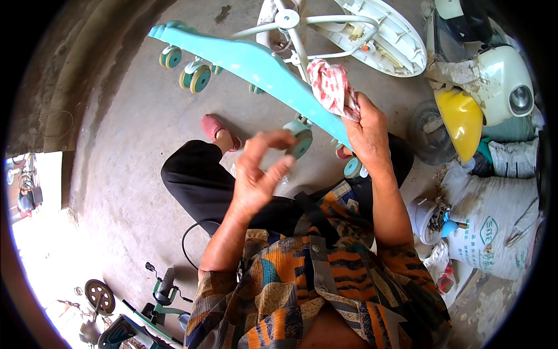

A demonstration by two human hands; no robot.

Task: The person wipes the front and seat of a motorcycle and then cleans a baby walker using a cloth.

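A turquoise, wavy-edged base on caster wheels (pixel 250 61) slants across in front of me; it looks like part of a baby walker. My right hand (pixel 370 131) is closed on a red-and-white checked cloth (pixel 331 86) at the base's near right end, and the cloth lies against its edge. My left hand (pixel 256 174) is slightly blurred, with thumb and fingers apart beside a caster wheel (pixel 301 144). Whether the fingertips touch that wheel I cannot tell. Further casters (pixel 200 79) hang under the far left end.
Beyond the base lie a white tubular frame (pixel 288 20) and a white oval plastic shell (pixel 389 41). To the right stand a white-and-yellow vehicle body (pixel 459 119), a bucket (pixel 423 221) and stuffed white sacks (pixel 494 221). A small green-framed cycle (pixel 157 308) is at lower left.
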